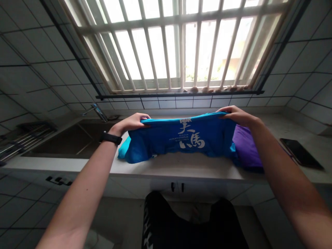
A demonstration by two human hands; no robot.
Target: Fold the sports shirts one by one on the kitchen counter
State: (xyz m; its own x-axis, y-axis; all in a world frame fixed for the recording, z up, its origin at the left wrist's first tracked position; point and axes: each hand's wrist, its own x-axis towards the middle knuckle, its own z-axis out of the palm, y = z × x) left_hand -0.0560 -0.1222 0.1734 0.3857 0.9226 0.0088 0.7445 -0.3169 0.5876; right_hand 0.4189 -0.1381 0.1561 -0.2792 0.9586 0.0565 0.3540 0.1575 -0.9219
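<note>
The person's left hand (131, 123) and right hand (236, 116) each have a closed grip on the top edge of the blue cotton T-shirt (181, 138), which hangs above the white stone surface (181, 169); if one grip slips, the shirt could fall against the soft purple cloth (246, 147) or toward the dark steel sink (62, 141).

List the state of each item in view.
Blue T-shirt, held up, lower part sagging onto the counter
Left hand, gripping the shirt's top edge
Right hand, gripping the same edge
Purple cloth, bunched on the counter
Smartphone, lying flat, screen dark
Window, barred, daylight coming through
</note>
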